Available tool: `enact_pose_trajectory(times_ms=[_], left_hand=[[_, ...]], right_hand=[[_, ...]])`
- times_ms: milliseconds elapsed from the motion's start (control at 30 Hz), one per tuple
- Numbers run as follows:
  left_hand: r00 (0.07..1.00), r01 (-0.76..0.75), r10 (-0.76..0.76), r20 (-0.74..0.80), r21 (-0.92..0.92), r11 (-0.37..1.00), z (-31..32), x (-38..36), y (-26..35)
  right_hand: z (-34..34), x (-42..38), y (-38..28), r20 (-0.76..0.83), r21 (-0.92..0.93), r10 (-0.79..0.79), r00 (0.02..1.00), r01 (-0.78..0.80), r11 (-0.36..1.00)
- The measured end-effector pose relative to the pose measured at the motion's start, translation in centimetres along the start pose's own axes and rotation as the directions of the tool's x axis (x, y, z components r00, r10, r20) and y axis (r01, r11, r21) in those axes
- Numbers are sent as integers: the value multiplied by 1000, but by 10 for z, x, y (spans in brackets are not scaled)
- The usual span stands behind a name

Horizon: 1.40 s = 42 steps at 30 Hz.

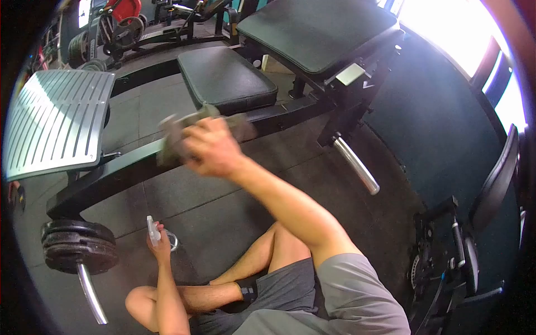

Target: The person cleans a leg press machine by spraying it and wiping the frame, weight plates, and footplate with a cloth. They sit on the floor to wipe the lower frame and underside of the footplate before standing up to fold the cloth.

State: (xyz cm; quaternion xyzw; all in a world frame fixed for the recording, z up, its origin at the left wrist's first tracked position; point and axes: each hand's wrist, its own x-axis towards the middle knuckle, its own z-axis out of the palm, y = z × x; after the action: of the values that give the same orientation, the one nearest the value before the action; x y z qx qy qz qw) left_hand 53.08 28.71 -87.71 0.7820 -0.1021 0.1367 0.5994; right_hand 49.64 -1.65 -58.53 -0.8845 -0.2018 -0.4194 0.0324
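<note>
My right hand (215,148) is closed round a crumpled grey-green cloth (241,127), somewhat blurred by motion. The cloth lies against the black frame beam (131,167) of a gym machine, just below its smaller padded seat (226,78). Low on the left, my left hand (160,241) grips a clear spray bottle (153,228) with a whitish trigger head, held above the dark floor mats. Part of the bottle is hidden by the fingers.
A slotted metal footplate (61,120) stands at the left, above black weight plates (78,245) on a chrome bar. A larger pad (321,33) is at the top. One chrome peg (357,166) sticks out at the right. Another machine (460,245) stands by the wall.
</note>
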Motion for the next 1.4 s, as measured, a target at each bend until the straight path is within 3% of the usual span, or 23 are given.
enact_pose_trajectory(times_ms=[67, 167, 233, 333, 367, 433, 500, 600, 667, 767, 867, 900, 967, 1000, 1033, 1100, 1133, 1167, 1267, 1300, 1367, 1400], left_hand=[[999, 20, -23, -26, -105, 994, 3, -1, -10], [1000, -6, 6, 4, 49, 999, 0, 4, -11], [1000, -23, 23, 5, 59, 998, 0, 1, 0], [1000, -11, 10, 29, 60, 998, -1, 4, 3], [999, 3, -6, 42, 57, 998, -1, 3, 2], [999, -4, -1, 52, 98, 995, -3, 1, 6], [999, -17, 14, 29, 105, 994, -1, 3, 8], [998, -53, 56, -26, 105, 993, 2, 2, 7], [997, -67, 70, -14, 157, 985, 1, 3, 11], [999, -45, 48, -17, 166, 985, 4, 2, 15], [998, -49, 57, -35, 193, 980, 6, 4, 8], [997, -59, 68, -41, 208, 976, 7, 5, 6], [998, -42, 50, -33, 224, 974, 9, 7, 6], [999, -30, 38, -27, 238, 971, 7, 5, 6], [998, -34, 41, -36, 179, 983, 7, 4, 7], [998, -42, 45, -54, 63, 997, 6, 0, 8], [998, -21, 24, -52, 56, 998, 5, -1, 2], [998, -28, 31, -53, 68, 997, 2, -2, -4], [997, -26, 37, -72, 147, 989, 8, -9, 2], [997, -33, 47, -60, 214, 976, 8, -10, 5], [994, -75, 96, -46, 339, 938, 8, 2, 12], [991, -90, 115, -66, 305, 948, 10, 3, 13]], right_hand=[[-22, -29, 45, 37, -116, 141, 989, -136, 984], [-65, -68, 106, 19, -345, 327, 945, -301, 889], [-85, -95, 144, 21, -551, 468, 884, -381, 743], [-105, -110, 170, -70, -609, 572, 817, -489, 625], [-99, -112, 169, -170, -573, 596, 785, -571, 588], [-78, -116, 161, -360, -480, 624, 693, -712, 513], [-40, -137, 158, -493, -99, 701, 514, -834, 542], [10, -150, 163, -511, 264, 852, 115, -922, 283], [22, -155, 174, -437, 452, 885, -161, -890, 62], [1, -121, 144, -168, 858, 910, -379, -510, -55], [2, -126, 130, 313, 943, 925, -214, -47, -329], [13, -123, 124, 336, 940, 916, -217, 18, -341], [38, -109, 96, 358, 928, 930, -81, 142, -344], [29, -73, 60, 369, 927, 901, -226, 21, -375], [48, -67, 50, 295, 934, 913, -281, -117, -337], [49, -33, 20, 169, 942, 918, -358, -214, -257], [63, -40, 23, 87, 920, 941, -326, -337, -202], [73, -47, 24, -61, 916, 982, -178, -402, -16], [93, -64, 29, -300, 656, 949, -92, -742, 135], [104, -83, 37, -263, 709, 964, -33, -685, 170], [94, -78, 29, 1, 940, 999, -44, -342, -16], [97, -81, 32, 102, 940, 993, -58, -322, -115]])
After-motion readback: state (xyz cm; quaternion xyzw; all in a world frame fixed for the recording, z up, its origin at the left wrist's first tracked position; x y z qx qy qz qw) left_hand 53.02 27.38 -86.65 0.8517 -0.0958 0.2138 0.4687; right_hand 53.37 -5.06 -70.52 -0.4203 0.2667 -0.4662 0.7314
